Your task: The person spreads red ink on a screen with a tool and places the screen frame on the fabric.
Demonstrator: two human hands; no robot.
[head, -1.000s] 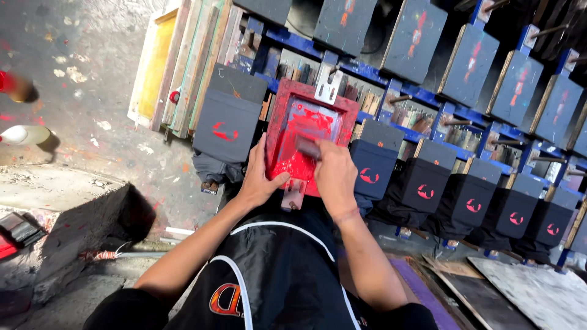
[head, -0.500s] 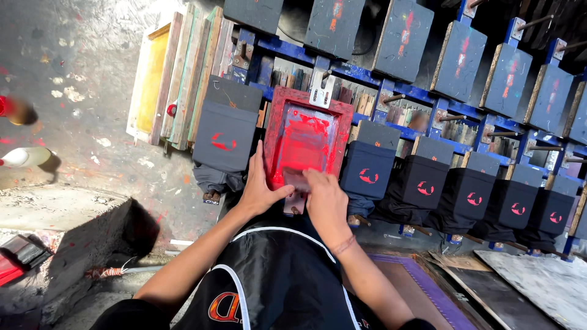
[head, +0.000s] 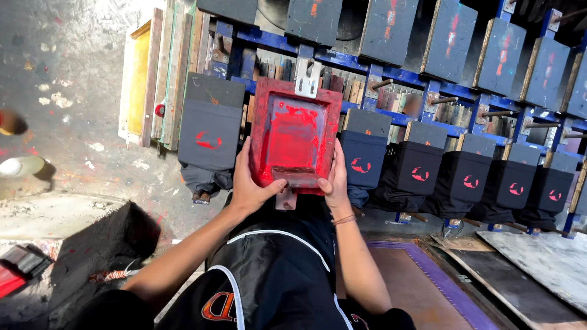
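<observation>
Both hands are on the red-inked printing screen, which lies flat over a platen at the press's near edge; the left hand has fingers clamped on its left rail, the right hand grips the right rail, thumbs toward the squeegee at the near end. By my judgement the print stroke is done, and the next move calls for an even lift; I count one screen down and six dark shirts with red marks.

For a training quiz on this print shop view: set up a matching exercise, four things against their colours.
Things:
1. Screen frame gripped by the left hand and right hand
2. Rail behind the frame
3. Upright frame at far left
4. Border of the mat at lower right

Colours:
A. yellow
B. purple
C. red
D. blue

Pairs: 1-C, 2-D, 3-A, 4-B
</observation>
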